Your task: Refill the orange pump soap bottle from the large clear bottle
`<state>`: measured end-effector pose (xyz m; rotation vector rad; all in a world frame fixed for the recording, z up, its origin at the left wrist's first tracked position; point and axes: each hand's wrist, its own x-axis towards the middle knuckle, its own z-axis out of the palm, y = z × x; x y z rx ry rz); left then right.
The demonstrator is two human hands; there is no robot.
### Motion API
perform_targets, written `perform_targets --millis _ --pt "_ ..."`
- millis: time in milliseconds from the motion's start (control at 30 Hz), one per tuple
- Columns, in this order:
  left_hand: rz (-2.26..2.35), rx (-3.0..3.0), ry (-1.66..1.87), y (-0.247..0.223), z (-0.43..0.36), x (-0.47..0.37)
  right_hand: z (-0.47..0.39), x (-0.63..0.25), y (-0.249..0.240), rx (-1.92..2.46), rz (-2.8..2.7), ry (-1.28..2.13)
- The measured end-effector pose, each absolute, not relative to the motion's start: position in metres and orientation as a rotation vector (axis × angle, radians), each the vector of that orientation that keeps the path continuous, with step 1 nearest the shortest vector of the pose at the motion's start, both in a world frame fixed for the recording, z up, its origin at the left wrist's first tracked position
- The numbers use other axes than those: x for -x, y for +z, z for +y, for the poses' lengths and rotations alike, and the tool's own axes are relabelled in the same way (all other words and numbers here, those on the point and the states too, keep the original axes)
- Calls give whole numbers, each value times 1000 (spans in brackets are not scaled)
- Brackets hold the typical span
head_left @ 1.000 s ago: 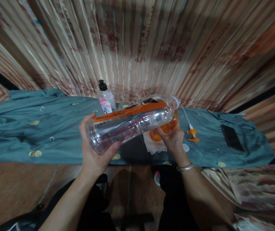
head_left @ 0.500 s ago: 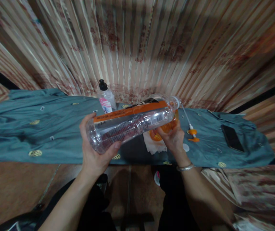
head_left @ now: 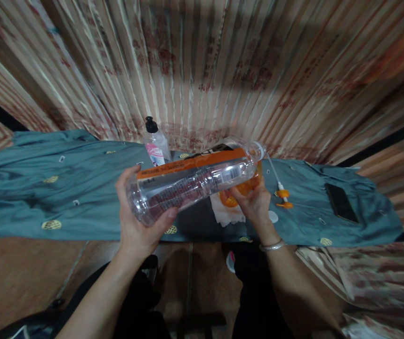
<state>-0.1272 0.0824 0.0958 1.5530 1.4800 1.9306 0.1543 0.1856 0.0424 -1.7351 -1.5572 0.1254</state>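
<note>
This looks like a home to me: a striped curtain (head_left: 195, 70) hangs in folds at twelve o'clock, a printed teal cloth (head_left: 96, 202) runs from nine to three, and a tiled floor (head_left: 175, 278) shows at six.

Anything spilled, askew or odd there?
One thing: the pump lies loose on the cloth, off any bottle. The big bottle is tilted, but the left hand holds it; the right hand holds the orange bottle. No spill shows, though hands and bottles hide some cloth.
</note>
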Motion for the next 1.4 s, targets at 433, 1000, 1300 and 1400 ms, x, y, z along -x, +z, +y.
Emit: perform_targets --millis 433,1000,1300,1400 --pt "1474 -1638 1932 99 82 127 186 -156 38 1709 -1543 136" --pt "1542 -1635 1813 94 76 136 184 -155 39 1700 -1550 129" --pt "1578 -1665 1623 104 68 132 185 -159 38 1689 -1538 120" --pt "1558 -1654 1660 103 67 130 184 -160 37 1675 -1536 126"
